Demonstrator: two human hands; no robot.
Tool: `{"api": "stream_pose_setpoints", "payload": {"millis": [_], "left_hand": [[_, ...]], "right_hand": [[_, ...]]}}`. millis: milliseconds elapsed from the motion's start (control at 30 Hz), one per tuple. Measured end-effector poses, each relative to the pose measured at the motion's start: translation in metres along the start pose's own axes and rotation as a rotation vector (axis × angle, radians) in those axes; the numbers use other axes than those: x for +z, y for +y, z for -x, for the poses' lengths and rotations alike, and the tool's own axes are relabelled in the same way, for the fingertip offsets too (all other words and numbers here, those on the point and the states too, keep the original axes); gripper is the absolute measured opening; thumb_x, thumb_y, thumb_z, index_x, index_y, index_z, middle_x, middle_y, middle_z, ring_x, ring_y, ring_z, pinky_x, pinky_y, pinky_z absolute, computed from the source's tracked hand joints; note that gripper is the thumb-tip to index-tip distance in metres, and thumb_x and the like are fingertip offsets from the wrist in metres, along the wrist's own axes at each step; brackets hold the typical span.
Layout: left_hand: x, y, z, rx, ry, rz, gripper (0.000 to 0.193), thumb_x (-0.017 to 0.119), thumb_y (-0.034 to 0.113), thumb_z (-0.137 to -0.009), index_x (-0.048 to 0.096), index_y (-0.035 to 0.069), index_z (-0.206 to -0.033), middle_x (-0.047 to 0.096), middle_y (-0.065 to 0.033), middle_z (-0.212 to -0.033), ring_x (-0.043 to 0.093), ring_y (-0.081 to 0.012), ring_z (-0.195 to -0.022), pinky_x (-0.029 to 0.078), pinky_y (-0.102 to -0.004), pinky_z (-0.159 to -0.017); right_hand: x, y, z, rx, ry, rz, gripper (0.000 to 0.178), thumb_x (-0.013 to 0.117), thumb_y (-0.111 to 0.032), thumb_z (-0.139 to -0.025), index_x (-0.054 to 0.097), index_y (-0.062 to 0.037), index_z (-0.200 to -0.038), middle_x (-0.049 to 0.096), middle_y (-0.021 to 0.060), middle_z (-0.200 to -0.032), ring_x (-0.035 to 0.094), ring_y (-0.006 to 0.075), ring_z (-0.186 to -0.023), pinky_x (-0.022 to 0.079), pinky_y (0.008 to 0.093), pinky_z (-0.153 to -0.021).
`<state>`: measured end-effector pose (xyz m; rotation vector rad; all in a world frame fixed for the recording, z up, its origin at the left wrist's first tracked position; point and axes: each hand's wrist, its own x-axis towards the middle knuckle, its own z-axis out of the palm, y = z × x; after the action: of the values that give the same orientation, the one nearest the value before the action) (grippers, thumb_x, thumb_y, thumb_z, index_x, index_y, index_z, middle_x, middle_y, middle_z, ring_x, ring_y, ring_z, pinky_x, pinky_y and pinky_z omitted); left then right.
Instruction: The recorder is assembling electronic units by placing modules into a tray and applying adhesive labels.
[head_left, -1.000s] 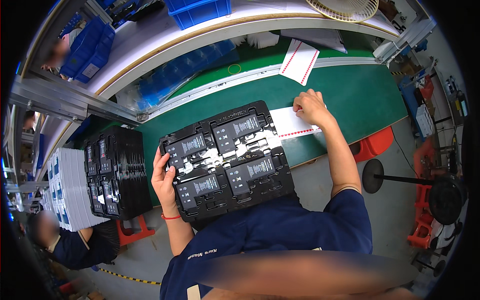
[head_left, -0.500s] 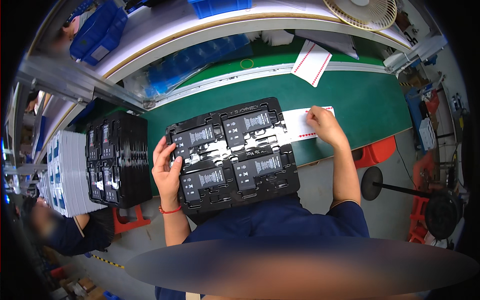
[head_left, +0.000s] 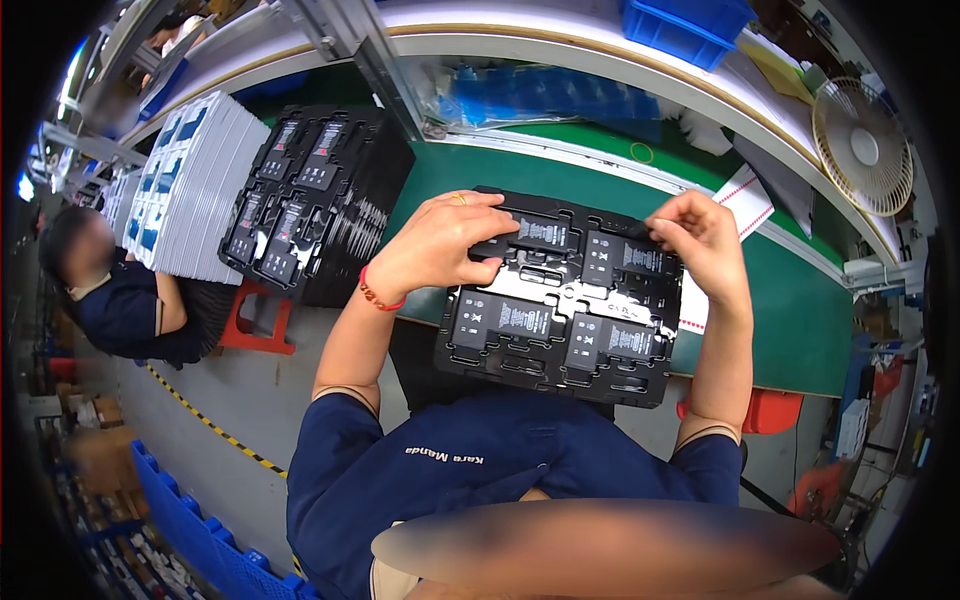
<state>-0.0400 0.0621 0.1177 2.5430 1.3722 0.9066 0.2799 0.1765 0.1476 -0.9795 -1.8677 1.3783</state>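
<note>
In front of me a black plastic tray [head_left: 545,379] with four-sided recesses lies at the table's front edge, holding several flat black phone batteries. My left hand [head_left: 435,243] reaches over its far left corner, fingers spread apart from the thumb and touching the upper-left battery [head_left: 541,231]. At the far right corner my right hand [head_left: 703,243] has thumb and forefinger pinched together just above the upper-right battery [head_left: 636,256]; what sits between the fingertips is too small to make out. A white sheet with red dots [head_left: 692,319] sticks out from under the tray's right side.
A tall stack of black battery trays [head_left: 365,190] and a white stack [head_left: 205,190] stand left. Another dotted sheet [head_left: 748,208] lies behind my right hand. A shelf carries a blue bin [head_left: 688,30] and a fan [head_left: 862,146]. A seated person [head_left: 120,300] is far left.
My right hand has moved from the dotted sheet to the tray's upper-right battery. My left hand has shifted from the tray's left edge onto the upper-left battery. The view has turned left.
</note>
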Motion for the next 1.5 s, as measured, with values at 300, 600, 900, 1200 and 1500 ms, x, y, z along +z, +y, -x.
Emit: {"api": "stream_pose_setpoints", "payload": {"millis": [300, 600, 900, 1200, 1500], "left_hand": [[0.029, -0.006, -0.003, -0.152, 0.329, 0.181, 0.013, 0.073, 0.005, -0.08, 0.069, 0.002, -0.092, 0.071, -0.0105, -0.088, 0.068, -0.0282, -0.082, 0.051, -0.0368, -0.081], [0.038, -0.009, -0.005, -0.152, 0.33, 0.218, 0.009, 0.07, 0.004, -0.082, 0.066, 0.004, -0.091, 0.068, -0.0087, -0.086, 0.064, -0.0267, -0.081, 0.046, -0.037, -0.082], [0.038, -0.008, -0.007, -0.158, 0.33, 0.218, 0.008, 0.069, 0.004, -0.083, 0.065, 0.004, -0.09, 0.067, -0.008, -0.084, 0.063, -0.0266, -0.08, 0.045, -0.0372, -0.081], [0.038, -0.007, -0.006, -0.159, 0.335, 0.209, 0.008, 0.069, 0.003, -0.082, 0.065, 0.005, -0.089, 0.067, -0.0077, -0.083, 0.063, -0.026, -0.079, 0.045, -0.0365, -0.081], [0.037, -0.006, -0.007, -0.148, 0.332, 0.204, 0.009, 0.068, 0.001, -0.081, 0.065, 0.004, -0.089, 0.067, -0.0085, -0.084, 0.063, -0.0263, -0.079, 0.045, -0.036, -0.081]], "right_hand": [[0.086, -0.027, -0.06, -0.09, -0.34, 0.131, 0.026, 0.059, 0.003, -0.091, 0.054, -0.0028, -0.115, 0.057, -0.0001, -0.087, 0.054, 0.0048, -0.08, 0.045, 0.0201, -0.071], [0.102, -0.014, -0.062, -0.151, -0.362, 0.121, 0.027, 0.059, -0.001, -0.092, 0.053, -0.0034, -0.118, 0.057, 0.0032, -0.083, 0.054, 0.0096, -0.076, 0.047, 0.0259, -0.071], [0.106, -0.01, -0.06, -0.154, -0.316, 0.177, 0.025, 0.061, -0.001, -0.091, 0.053, -0.0019, -0.115, 0.059, 0.0056, -0.084, 0.057, 0.0115, -0.074, 0.049, 0.0276, -0.07], [0.112, -0.024, -0.048, -0.257, -0.206, 0.473, 0.03, 0.067, 0.0, -0.085, 0.056, -0.0027, -0.113, 0.06, 0.0068, -0.088, 0.056, 0.014, -0.074, 0.047, 0.0281, -0.067], [0.112, -0.023, -0.038, -0.843, -0.023, 0.869, 0.012, 0.077, -0.006, -0.071, 0.07, -0.0042, -0.08, 0.061, 0.0052, -0.077, 0.055, 0.0258, -0.082, 0.044, 0.0385, -0.074]]}}
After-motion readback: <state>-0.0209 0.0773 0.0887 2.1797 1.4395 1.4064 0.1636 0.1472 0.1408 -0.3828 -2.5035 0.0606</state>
